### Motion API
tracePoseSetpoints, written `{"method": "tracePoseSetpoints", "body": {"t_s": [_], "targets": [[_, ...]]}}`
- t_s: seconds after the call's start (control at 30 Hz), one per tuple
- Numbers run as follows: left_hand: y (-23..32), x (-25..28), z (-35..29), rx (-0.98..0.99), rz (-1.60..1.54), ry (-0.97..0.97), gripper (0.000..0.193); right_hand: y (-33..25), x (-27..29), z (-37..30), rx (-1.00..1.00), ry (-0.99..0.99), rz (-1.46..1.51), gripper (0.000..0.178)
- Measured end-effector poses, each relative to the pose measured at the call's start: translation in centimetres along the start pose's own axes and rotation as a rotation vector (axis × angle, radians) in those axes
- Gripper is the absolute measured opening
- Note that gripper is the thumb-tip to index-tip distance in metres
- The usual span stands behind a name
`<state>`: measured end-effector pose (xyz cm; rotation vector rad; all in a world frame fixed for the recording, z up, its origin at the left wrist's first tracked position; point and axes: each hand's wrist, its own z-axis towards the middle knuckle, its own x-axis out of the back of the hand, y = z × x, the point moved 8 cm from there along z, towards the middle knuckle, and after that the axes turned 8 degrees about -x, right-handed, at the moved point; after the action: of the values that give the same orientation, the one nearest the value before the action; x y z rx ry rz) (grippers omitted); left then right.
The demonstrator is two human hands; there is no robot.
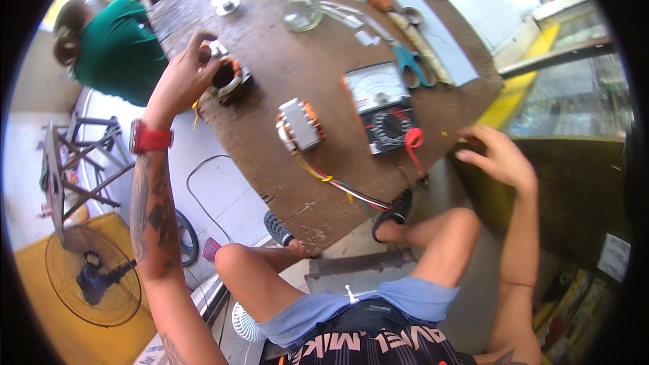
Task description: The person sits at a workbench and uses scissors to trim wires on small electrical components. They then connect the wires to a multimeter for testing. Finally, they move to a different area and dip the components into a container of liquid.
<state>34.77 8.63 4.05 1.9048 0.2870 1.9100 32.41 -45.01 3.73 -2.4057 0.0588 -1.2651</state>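
Note:
My left hand (186, 76) pinches the rim of a dark motor stator (236, 88) with orange copper windings at the table's left edge. A second stator (301, 125), pale with orange windings, lies mid-table. Its bundle of coloured wires (338, 186) trails toward the front edge. To its right is an analog multimeter (380, 109) with a white dial face and black lower half. A red test lead (413, 140) loops beside the meter. Off the table's right edge, my right hand (501, 157) hovers with thumb and fingers apart, holding nothing.
On the wooden table (270, 182) are a solder spool (225, 2), a glass jar (301, 10), teal scissors (412, 66) and a wrapped stick (419, 44). A person in green (118, 51) is at the far left. A fan (94, 274) stands lower left; a glass cabinet (568, 88) is at right.

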Motion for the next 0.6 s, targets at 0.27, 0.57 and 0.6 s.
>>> {"method": "tracePoseSetpoints", "body": {"t_s": [0.27, 0.57, 0.6], "targets": [[8.4, 0.6, -9.8, 0.293, -0.537, 0.353, 0.039, -14.5, -5.5, 4.5, -0.122, 0.494, 0.049, 0.126], [32.6, -5.1, -18.1, 0.42, -1.264, -0.141, 0.107, -15.0, 6.0, -6.9, -0.12, 0.312, 0.471, 0.119], [35.1, -4.5, -16.7, 0.37, -1.46, -0.081, 0.113, -15.3, 8.6, -9.0, -0.12, 0.32, 0.546, 0.117]]}}
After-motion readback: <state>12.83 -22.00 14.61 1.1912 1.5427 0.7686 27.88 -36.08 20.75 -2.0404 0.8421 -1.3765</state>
